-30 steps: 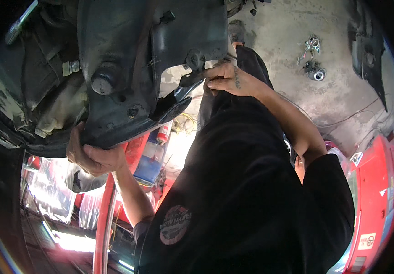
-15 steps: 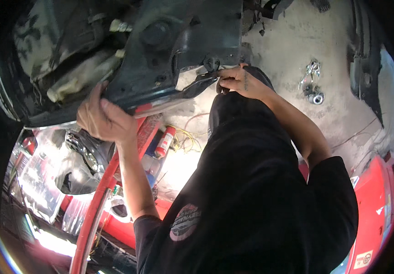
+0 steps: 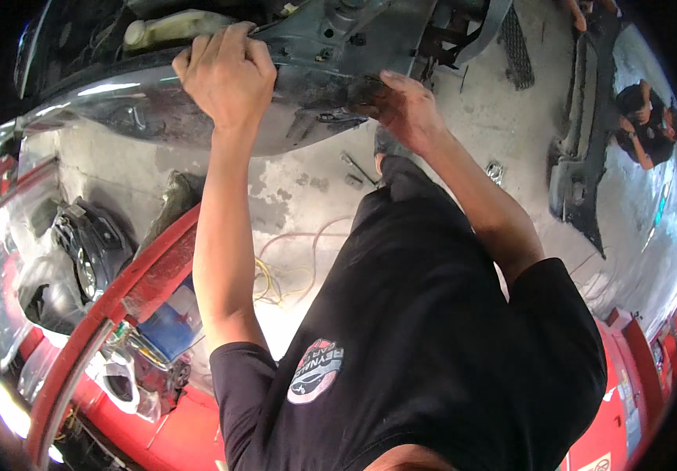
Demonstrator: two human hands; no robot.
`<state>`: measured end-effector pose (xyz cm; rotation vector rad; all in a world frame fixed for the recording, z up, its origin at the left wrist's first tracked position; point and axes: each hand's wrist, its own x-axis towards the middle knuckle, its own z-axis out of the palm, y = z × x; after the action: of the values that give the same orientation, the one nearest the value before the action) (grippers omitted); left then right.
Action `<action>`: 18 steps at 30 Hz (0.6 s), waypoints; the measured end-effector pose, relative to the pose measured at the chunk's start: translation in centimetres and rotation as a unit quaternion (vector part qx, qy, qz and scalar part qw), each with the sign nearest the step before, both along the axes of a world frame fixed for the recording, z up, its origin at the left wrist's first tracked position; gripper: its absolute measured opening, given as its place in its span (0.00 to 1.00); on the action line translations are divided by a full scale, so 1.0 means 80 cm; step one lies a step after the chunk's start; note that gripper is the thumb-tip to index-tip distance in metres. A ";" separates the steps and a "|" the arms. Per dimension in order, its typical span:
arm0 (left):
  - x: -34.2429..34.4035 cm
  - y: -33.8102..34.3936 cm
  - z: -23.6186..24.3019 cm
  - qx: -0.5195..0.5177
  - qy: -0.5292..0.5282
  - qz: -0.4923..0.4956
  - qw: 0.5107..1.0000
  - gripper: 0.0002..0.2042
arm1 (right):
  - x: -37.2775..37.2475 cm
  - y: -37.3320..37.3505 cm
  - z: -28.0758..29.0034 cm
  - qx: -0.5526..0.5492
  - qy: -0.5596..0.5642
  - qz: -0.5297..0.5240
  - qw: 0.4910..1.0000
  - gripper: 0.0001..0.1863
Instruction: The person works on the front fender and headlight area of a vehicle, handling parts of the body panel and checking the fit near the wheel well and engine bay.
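Note:
A glossy dark car fender (image 3: 174, 106) runs across the upper part of the head view, its outer face toward me. My left hand (image 3: 229, 74) is closed over its top edge, knuckles up and fingertips hidden behind. Beside that hand lies the engine bay with a pale plastic reservoir (image 3: 174, 30). My right hand (image 3: 409, 111) grips the fender's right end, thumb uppermost; its fingers are partly hidden in the dark there. The dark inner body panel (image 3: 338, 47) sits just beyond both hands.
A detached dark bumper-like part (image 3: 578, 169) lies on the concrete floor (image 3: 299, 188) at right, near another person (image 3: 644, 122) in black. A red bar (image 3: 119, 302) slants across the lower left, with plastic-wrapped parts behind it. A black mesh grille (image 3: 517, 51) lies at the top.
My left hand has gone from under the panel's edge to over its top. My right hand has come off the lower corner to the right end. The view has shifted, showing more floor.

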<state>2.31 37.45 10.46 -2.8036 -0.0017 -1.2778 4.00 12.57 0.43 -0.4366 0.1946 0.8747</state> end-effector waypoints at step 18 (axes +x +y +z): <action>-0.005 -0.001 0.004 0.034 0.031 0.016 0.999 0.08 | -0.018 0.026 0.017 -0.078 -0.050 -0.058 0.994 0.29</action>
<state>1.91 37.35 10.76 -2.7730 -0.0001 -1.1617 2.59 14.64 1.80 -0.6080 0.1943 0.7234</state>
